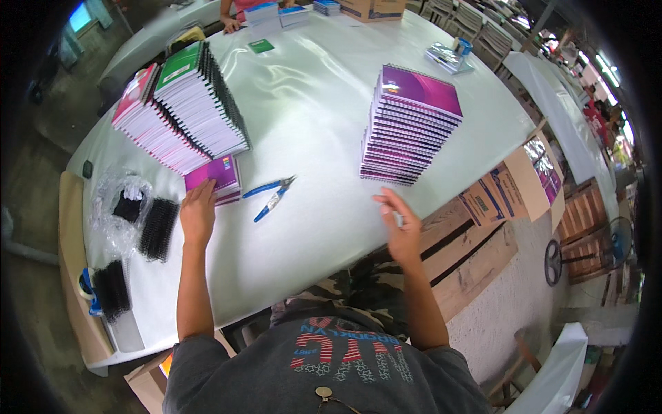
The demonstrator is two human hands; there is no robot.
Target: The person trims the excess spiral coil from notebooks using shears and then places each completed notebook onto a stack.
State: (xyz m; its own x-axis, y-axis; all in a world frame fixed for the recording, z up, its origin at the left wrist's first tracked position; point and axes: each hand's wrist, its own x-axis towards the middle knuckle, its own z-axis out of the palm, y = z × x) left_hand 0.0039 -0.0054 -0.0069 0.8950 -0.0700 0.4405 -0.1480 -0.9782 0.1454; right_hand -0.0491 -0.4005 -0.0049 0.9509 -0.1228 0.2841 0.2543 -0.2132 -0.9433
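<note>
- The leaning notebook stack [183, 110] looks ready to slide if the small purple pile [214, 178] below it gets tugged.
- Left hand [198, 212] lies flat, fingers together, on that pile's near edge.
- Right hand [400, 224] hovers open, empty, by the tall purple stack [412, 124] on the table [310, 103].
- Blue pliers [272, 193] lie between both hands.

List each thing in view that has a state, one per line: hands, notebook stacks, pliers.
left hand: open, flat on small purple notebook pile
right hand: open, empty, above table edge
tall purple notebook stack: upright
leaning notebook stacks: tilted
blue-handled pliers: open, lying flat
</note>
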